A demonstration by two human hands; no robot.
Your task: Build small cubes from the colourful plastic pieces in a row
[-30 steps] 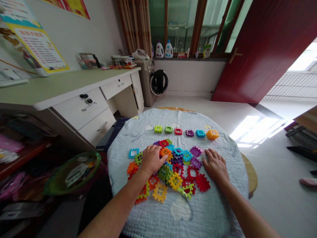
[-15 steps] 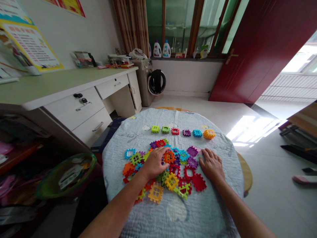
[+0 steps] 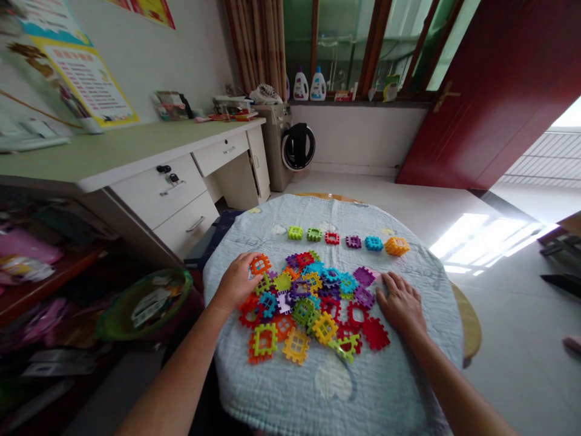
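My left hand (image 3: 236,281) is at the left edge of a pile of colourful plastic interlocking tiles, closed on an orange window-patterned tile (image 3: 260,264). Flat on the cloth, fingers stretched, my right hand (image 3: 400,298) rests just right of the pile, beside a purple tile (image 3: 364,297) and a red tile (image 3: 376,334). Among the pile lie a yellow tile (image 3: 325,328), a green tile (image 3: 303,311) and a white-purple tile (image 3: 285,301). Behind it runs a row of small stacks, from a lime stack (image 3: 295,232) at left to an orange stack (image 3: 396,246) at right.
A pale blue cloth (image 3: 272,399) covers the round table. To the left are a desk (image 3: 136,145) with drawers and a green basket (image 3: 106,321) holding odds and ends. A washing machine (image 3: 275,142) stands at the back, and a red door (image 3: 490,103) at the right.
My left hand has moved left from the middle of the pile, carrying the orange tile to its left edge. My right hand stays flat in place. The whole view has shifted slightly.
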